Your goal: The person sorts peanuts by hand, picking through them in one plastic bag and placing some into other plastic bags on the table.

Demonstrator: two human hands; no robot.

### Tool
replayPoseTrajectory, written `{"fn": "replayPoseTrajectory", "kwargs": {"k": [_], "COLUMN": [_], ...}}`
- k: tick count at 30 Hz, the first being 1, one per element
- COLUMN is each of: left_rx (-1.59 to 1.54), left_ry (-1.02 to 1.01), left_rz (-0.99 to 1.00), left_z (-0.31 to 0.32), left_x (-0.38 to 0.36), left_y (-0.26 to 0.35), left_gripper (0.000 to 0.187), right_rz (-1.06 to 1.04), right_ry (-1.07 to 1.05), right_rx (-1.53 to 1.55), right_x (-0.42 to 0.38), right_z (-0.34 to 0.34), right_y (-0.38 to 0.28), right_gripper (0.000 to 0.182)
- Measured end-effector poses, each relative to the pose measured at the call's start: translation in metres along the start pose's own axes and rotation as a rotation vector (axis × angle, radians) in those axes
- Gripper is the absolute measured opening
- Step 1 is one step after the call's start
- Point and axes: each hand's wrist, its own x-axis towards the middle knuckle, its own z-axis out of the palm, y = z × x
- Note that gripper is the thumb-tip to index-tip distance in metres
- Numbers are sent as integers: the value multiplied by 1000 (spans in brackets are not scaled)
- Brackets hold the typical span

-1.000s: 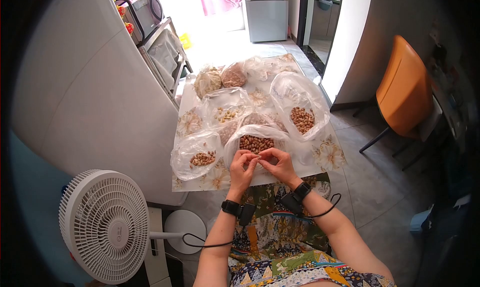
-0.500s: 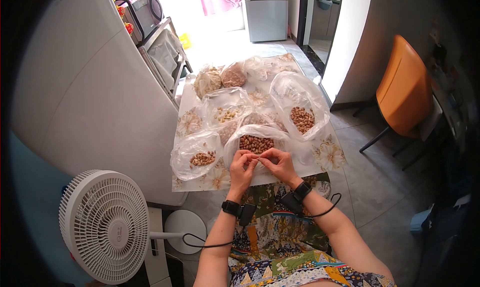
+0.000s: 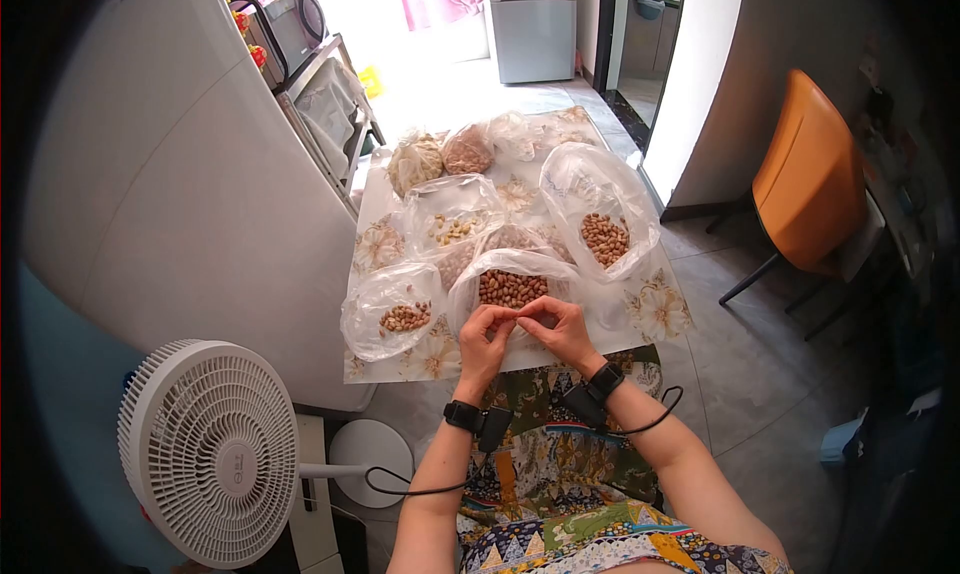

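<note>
Fingertip to fingertip, my left hand (image 3: 484,336) and my right hand (image 3: 558,330) meet just over the near edge of an open clear plastic bag (image 3: 462,292). Both are closed in a pinch; whatever is between the fingers is too small to make out. Reddish-brown kernels that look like peanuts (image 3: 512,287) fill the bag right behind my fingers. To the left lies another open bag (image 3: 362,326) with a small heap of lighter brown kernels (image 3: 405,318). A larger open bag (image 3: 572,179) at the right holds more brown kernels (image 3: 605,240).
Pale kernels (image 3: 452,230) lie in an open bag behind. Filled bags (image 3: 414,164) stand at the far end of the flower-patterned tablecloth (image 3: 660,309). A white fan (image 3: 215,454) is at my left, an orange chair (image 3: 808,179) at the right. Cables hang from my wrist straps.
My fingertips have shifted slightly and remain pinched together in the same place. The bags and kernels look unchanged.
</note>
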Motion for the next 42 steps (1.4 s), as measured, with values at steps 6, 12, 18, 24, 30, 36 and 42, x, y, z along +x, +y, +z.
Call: {"fn": "replayPoseTrajectory", "kwargs": {"k": [6, 12, 18, 24, 30, 36, 42], "left_rx": [-104, -192, -181, -230, -187, -83, -96], "left_ry": [16, 12, 14, 23, 18, 42, 76], "left_rz": [-76, -115, -124, -127, -119, -77, -16], "left_z": [3, 4, 3, 4, 2, 0, 0], "left_x": [-3, -3, -4, -4, -3, -3, -2], "left_y": [-8, -11, -12, -8, -6, -8, -10], "left_gripper": [12, 13, 12, 13, 14, 15, 10], "right_rz": [-18, -9, -21, -19, -43, -12, -33], "right_ry": [9, 14, 19, 17, 26, 30, 96], "right_rx": [-14, -45, -50, -62, -36, -72, -31], "right_x": [0, 0, 1, 1, 1, 1, 6], "right_z": [0, 0, 1, 1, 2, 1, -1], "right_y": [2, -1, 0, -1, 5, 2, -1], "right_gripper": [13, 14, 14, 15, 15, 16, 14]}}
